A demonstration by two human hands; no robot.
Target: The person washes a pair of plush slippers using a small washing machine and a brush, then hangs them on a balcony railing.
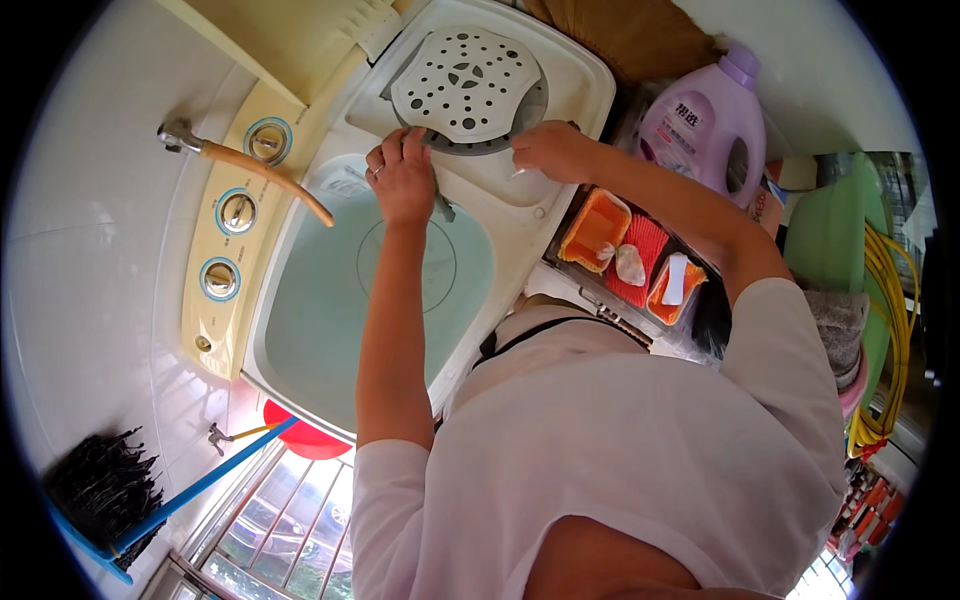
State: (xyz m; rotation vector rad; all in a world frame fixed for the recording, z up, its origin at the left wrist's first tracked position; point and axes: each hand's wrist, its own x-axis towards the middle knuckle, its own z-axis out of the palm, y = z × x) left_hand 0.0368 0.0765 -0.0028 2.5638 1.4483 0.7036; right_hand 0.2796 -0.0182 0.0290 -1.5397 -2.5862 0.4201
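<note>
In the head view, a twin-tub washing machine has a wash tub (pixel 322 300) with bluish water in it. Over the spin tub at the top sits a white perforated disc (pixel 465 86). My left hand (pixel 401 172) is at the ridge between the tubs, fingers curled down. From it a limp grey strip (pixel 444 201), perhaps cloth, hangs toward the water. My right hand (pixel 551 152) is by the right side of the spin tub's rim, fingertips pinched together. A small pale tip (pixel 517 174) shows under those fingers; what it belongs to is unclear.
A rubber hose on a metal tap (pixel 180 136) reaches over the control panel (pixel 217 322). On the right are a purple detergent jug (pixel 686 112), orange baskets (pixel 596 225), a green basin (pixel 825 232) and a yellow hose (pixel 896 352). A blue-handled brush (pixel 109 480) stands lower left.
</note>
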